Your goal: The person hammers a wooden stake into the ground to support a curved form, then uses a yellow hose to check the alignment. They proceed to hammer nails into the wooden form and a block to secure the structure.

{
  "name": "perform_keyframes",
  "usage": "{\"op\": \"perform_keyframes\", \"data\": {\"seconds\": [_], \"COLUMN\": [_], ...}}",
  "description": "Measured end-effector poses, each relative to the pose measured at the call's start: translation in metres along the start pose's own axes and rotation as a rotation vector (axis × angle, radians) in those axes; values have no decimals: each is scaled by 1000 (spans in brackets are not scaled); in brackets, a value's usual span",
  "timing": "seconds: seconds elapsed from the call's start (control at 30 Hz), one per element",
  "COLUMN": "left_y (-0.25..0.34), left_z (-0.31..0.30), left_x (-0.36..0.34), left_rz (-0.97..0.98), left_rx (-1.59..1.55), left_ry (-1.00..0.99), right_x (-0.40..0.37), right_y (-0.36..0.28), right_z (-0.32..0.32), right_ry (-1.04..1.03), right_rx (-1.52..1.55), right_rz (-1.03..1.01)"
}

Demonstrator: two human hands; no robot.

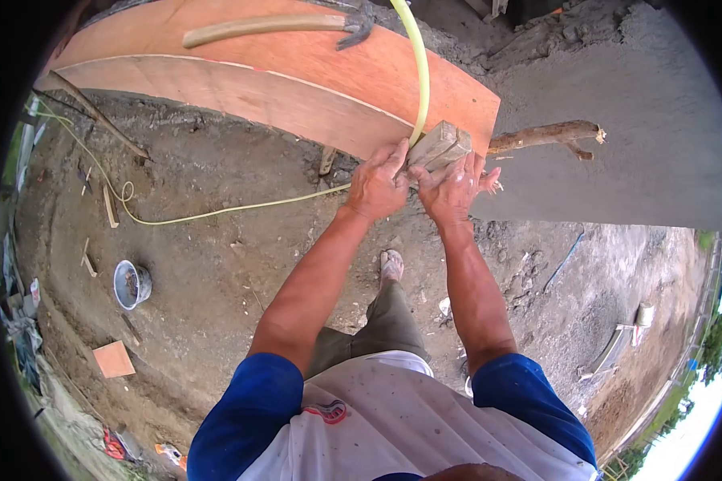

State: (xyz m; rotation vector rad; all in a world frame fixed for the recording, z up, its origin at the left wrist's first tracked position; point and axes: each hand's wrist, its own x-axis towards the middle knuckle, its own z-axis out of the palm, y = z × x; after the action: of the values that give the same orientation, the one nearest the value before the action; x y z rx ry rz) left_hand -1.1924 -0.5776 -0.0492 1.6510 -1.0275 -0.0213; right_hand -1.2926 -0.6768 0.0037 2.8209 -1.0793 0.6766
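Observation:
At the right end of a long plywood panel (297,96) are two short wood blocks (441,147), side by side. My left hand (379,183) is closed at the lower end of the yellow-green hose (419,72), left of the blocks; what its fingertips pinch is too small to make out. My right hand (449,191) lies against the underside of the blocks, its fingers wrapped round them. The hose runs up over the panel from between my hands. A hammer (265,29) with a wooden handle rests on top of the panel.
A rough branch (549,136) sticks out over grey wet concrete (618,160) at the right. On the dirt at the left are a bucket (132,284), a square plywood piece (114,360) and a thin yellow line (241,208). A stick (100,116) leans by the panel's left end.

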Motion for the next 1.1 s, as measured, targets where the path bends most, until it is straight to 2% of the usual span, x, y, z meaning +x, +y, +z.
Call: {"op": "perform_keyframes", "data": {"seconds": [0.1,0.2,0.3,0.5,0.57,0.63,0.7,0.77,0.83,0.9,1.07,1.1], "left_y": [-9,-2,11,18,50,89,122,149,160,166,155,143], "left_z": [0,-7,-17,-29,-70,-108,-158,-181,-178,-182,-176,-179], "left_x": [2,5,17,21,11,-3,-10,-8,-4,-1,8,23], "left_rz": [52,-72,-114,58,155,341,466,600,689,687,657,644], "left_rx": [-44,-164,-212,-109,-142,-342,-402,-435,-541,-556,-763,-722], "left_ry": [14,-49,-107,-23,-25,89,-62,-30,110,45,-40,-30], "right_x": [-1,-2,-1,0,1,1,-2,-2,-6,-3,-5,-3], "right_y": [0,-1,-5,-6,-1,1,1,7,20,14,25,25], "right_z": [1,0,-4,-9,-3,-2,1,7,15,15,24,24], "right_ry": [21,23,-15,-58,-71,-23,38,104,47,124,77,92], "right_rx": [-10,-15,-36,-51,-43,-65,-3,-34,-136,-94,-92,-88], "right_rz": [-10,-10,14,36,37,-1,-14,-75,-100,-98,-87,-85]}}
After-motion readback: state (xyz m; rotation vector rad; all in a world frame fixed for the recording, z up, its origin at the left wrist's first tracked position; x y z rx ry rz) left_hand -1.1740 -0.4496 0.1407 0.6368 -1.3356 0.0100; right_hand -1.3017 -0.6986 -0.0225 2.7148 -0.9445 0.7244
